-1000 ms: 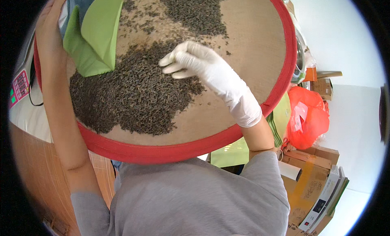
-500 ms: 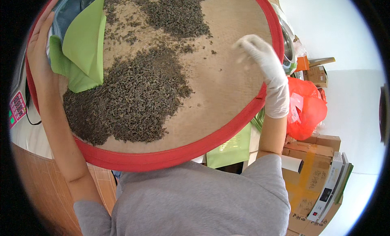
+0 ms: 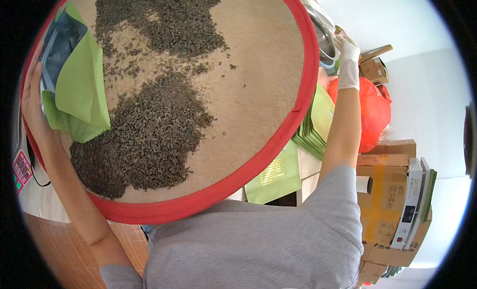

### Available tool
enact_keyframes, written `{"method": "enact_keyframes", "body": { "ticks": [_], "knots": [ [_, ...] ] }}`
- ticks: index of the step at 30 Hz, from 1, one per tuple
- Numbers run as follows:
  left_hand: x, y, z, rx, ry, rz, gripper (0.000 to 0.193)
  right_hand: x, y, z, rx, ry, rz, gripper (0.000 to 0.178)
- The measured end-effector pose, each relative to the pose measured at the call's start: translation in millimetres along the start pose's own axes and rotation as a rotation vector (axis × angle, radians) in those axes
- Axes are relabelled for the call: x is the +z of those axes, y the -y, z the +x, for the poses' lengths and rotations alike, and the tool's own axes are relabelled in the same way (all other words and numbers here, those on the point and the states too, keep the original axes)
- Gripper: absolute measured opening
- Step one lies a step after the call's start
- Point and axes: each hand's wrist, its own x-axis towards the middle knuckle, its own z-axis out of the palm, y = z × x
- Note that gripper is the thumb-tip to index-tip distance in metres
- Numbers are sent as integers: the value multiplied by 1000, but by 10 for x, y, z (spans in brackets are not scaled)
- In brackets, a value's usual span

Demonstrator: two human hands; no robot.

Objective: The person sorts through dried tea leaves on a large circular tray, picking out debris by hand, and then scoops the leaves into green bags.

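Dark, curled dried tea leaves (image 3: 154, 132) lie in heaps on a big round tray (image 3: 263, 90) with a red cloth rim. At the tray's left, a green pouch (image 3: 82, 85) leans with its mouth open, showing a silvery lining. Bare and pressed along the pouch's outer side, my left hand (image 3: 36, 92) holds it; its fingertips are partly hidden. My right hand (image 3: 349, 53), in a white glove, is stretched past the right rim, beside a metal bowl (image 3: 323, 40). Its fingers are bent, but I cannot make out whether they hold anything.
Right of the tray lie a stack of green pouches (image 3: 315, 125) and a single flat pouch (image 3: 276, 174). Behind my right arm are a red plastic bag (image 3: 375, 112), cardboard boxes (image 3: 382, 189) and a white device (image 3: 405, 214). A pink card (image 3: 22, 167) stands far left.
My right hand has moved from above the tray out over its right rim to the bowl. The view has shifted right, and the pouch's mouth shows more fully. My left hand still holds the pouch.
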Motion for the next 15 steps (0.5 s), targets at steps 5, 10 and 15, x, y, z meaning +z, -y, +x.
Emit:
{"method": "enact_keyframes", "body": {
  "ticks": [5,10,15],
  "knots": [
    [98,13,-84,-198,-38,-133,31,1316,236,-1336,-420,130,-804,33],
    [-98,-143,-62,-272,-66,-260,35,2824,78,-2812,-788,1071,-881,81],
    [-81,-72,-43,-270,-86,-279,33,3395,-46,-3593,-727,1321,-688,123]
  ]
}}
